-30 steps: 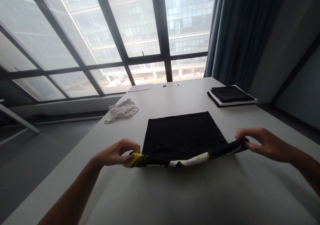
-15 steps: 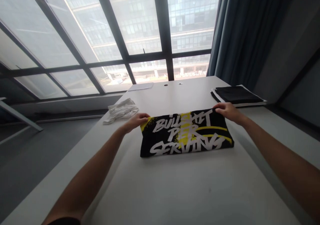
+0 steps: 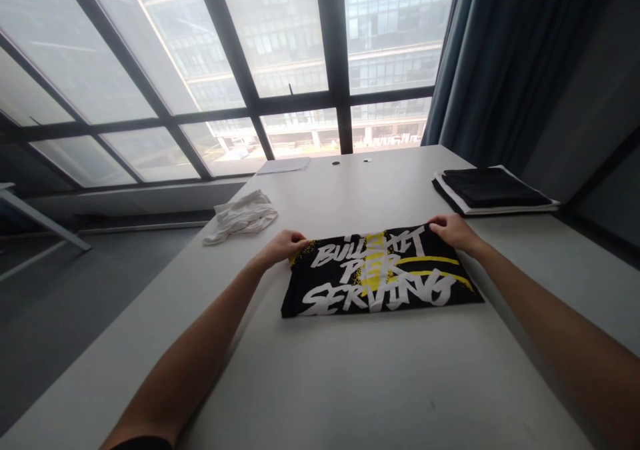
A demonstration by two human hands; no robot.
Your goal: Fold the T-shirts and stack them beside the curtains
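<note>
A folded black T-shirt (image 3: 320,283) with large white lettering and yellow marks lies in front of me on the white table (image 3: 360,377). My left hand (image 3: 287,245) pinches its far left corner, fingers closed on the cloth. At the far right corner, my right hand (image 3: 453,229) grips the fabric in the same way, thumb on the near side. The shirt's far edge is stretched between both hands, and its near edge touches the tabletop.
Crumpled white cloth (image 3: 243,215) lies at the table's left edge. A stack of folded black and white clothes (image 3: 493,189) sits at the right. Papers (image 3: 284,165) lie at the far end, before the windows. A dark curtain (image 3: 480,70) hangs on the right.
Both hands have lowered the shirt's far edge slightly, so it now lies flatter on the table. The hold on both corners is the same. The view has shifted a little.
</note>
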